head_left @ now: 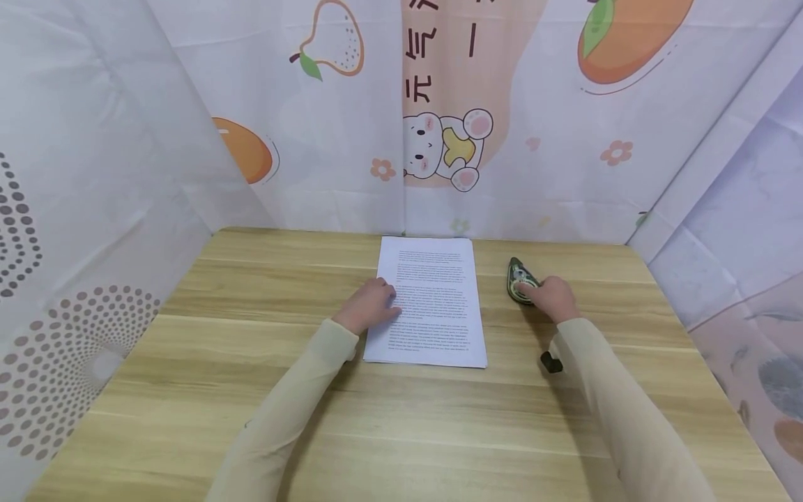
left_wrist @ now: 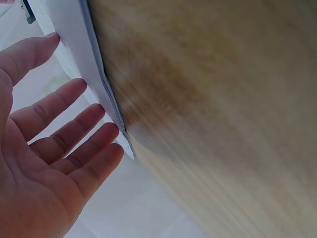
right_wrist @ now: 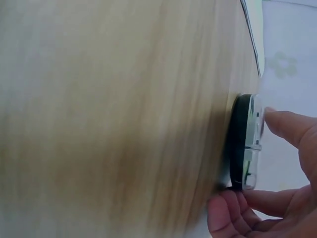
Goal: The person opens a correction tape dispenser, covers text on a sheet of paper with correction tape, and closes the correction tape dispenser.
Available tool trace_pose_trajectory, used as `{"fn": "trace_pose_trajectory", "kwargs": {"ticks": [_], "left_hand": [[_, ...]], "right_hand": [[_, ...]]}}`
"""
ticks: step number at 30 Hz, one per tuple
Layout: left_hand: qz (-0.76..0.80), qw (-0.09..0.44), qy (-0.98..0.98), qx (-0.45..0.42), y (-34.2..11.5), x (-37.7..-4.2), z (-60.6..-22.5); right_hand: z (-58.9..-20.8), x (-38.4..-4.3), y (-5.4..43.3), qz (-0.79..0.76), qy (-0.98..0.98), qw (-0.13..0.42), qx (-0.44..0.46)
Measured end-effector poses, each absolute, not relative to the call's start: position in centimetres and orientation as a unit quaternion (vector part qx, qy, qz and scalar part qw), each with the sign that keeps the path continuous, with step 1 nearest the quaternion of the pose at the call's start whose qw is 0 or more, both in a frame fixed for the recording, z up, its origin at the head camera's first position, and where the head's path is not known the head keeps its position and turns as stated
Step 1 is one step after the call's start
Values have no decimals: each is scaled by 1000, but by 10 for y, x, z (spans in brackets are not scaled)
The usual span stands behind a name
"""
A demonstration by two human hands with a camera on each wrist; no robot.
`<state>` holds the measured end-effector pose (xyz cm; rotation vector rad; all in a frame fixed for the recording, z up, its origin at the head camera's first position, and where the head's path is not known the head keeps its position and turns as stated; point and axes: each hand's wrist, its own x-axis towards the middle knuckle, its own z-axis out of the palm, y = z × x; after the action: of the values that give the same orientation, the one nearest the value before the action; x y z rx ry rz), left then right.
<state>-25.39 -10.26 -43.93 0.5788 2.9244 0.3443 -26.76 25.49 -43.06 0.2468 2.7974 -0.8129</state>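
Observation:
A thin stack of printed paper lies on the wooden table, its sheet edges showing in the left wrist view. My left hand is at the stack's left side, fingers extended, fingertips right at the edge and the thumb over the top sheet. To the right of the paper, my right hand holds a correction tape dispenser, dark with a clear cover. In the right wrist view the thumb is on the clear face of the dispenser, while the other fingers curl at its lower end.
Both hands are over the far half of the wooden table. A printed curtain hangs along the back edge, with further sheets at the left and right sides. A small black piece shows beneath the right wrist.

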Motion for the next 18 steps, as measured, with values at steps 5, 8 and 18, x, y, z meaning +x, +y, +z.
{"fn": "trace_pose_trajectory", "kwargs": {"ticks": [5,8,18], "left_hand": [[119,72,972,188,-102,-255,-439],[123,77,972,183,-101,-254,-437],[134,82,970,185,-103,-253,-433]], "right_hand": [[-431,-268,255,-308,941,96,101],[-433,-268,255,-335,932,88,108],[-434,-272,251,-488,857,80,149]]}}
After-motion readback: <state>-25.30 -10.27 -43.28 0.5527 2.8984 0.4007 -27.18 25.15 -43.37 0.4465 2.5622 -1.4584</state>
